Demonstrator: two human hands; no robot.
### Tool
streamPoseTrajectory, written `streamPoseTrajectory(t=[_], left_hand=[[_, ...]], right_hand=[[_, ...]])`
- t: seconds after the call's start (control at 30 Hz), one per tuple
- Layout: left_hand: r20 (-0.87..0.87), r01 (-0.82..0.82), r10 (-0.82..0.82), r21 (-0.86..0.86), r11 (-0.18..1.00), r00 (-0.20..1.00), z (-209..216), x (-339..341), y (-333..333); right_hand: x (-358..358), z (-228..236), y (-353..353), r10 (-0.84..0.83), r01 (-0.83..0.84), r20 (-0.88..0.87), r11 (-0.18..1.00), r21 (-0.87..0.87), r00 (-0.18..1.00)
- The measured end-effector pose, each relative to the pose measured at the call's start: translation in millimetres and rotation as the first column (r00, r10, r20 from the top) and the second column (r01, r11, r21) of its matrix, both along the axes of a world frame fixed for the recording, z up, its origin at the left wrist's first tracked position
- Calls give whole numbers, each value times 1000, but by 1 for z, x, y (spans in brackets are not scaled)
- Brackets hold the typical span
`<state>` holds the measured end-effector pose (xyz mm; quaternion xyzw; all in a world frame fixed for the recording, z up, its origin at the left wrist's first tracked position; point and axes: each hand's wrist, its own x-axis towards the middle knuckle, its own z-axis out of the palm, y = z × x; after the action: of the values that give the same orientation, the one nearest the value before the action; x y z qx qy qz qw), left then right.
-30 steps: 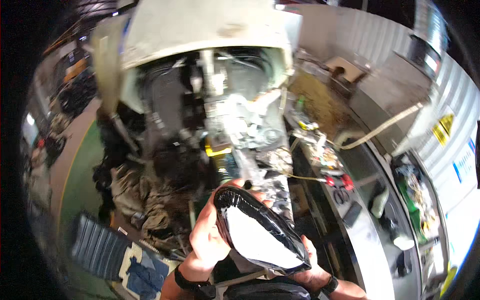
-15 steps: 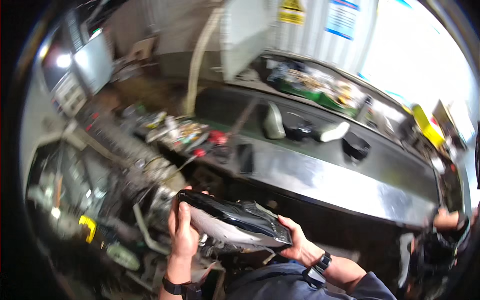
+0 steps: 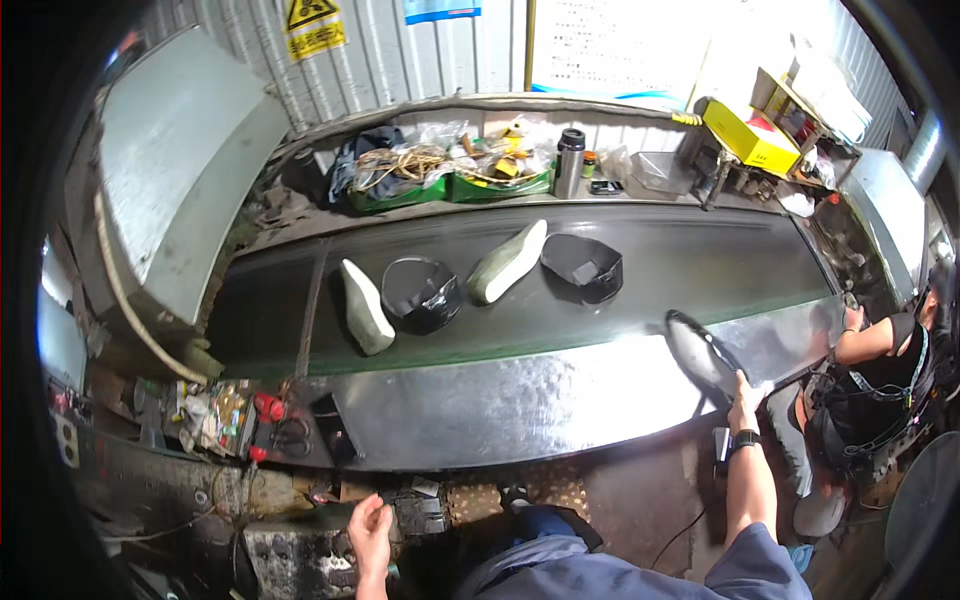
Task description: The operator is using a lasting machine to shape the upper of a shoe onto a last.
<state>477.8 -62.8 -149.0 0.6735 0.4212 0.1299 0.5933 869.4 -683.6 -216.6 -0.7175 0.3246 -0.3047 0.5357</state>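
Note:
My right hand (image 3: 742,402) grips the near end of a black shoe upper on a last (image 3: 700,352), its pale underside showing, over the right part of the shiny metal ledge (image 3: 480,405). Nothing is in my left hand (image 3: 370,528), which hangs low in front of me with fingers loosely bent and apart. Beyond the ledge, a dark conveyor belt (image 3: 650,235) carries a pale green-white shoe last (image 3: 367,308), a black shoe upper (image 3: 421,293), a second pale last (image 3: 508,262) and another black upper (image 3: 582,267).
Behind the belt stand green trays (image 3: 400,196) of scraps and a steel flask (image 3: 569,163). A yellow box (image 3: 750,135) sits on a rack at right. A co-worker (image 3: 880,360) sits close at right. Red-handled tools (image 3: 268,410) and a black flat object (image 3: 335,428) lie at left.
My view has swung right. My left hand has let go of the lasted shoe upper and dropped; my right hand has carried it right, over the metal ledge.

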Motion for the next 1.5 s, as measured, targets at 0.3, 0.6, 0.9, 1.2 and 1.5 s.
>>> streamPoseTrajectory(t=[0.3,0.6,0.9,1.2,1.5], left_hand=[[-154,137,-142,-39,990,978,-16,45,7],[-228,401,-392,-8,916,891,-5,59,53],[-65,696,-708,268,666,703,-36,287,40],[-311,621,-615,683,385,724,-125,565,-34],[-123,477,-611,749,459,782,-36,438,-54]], right_hand=[[138,-25,195,694,-621,-41,666,412,718],[194,-34,272,401,-432,281,358,828,872],[-15,99,265,699,-664,-335,265,-699,632],[-142,44,253,487,-844,-711,111,-525,507],[-144,23,256,395,-842,-753,113,-528,526]])
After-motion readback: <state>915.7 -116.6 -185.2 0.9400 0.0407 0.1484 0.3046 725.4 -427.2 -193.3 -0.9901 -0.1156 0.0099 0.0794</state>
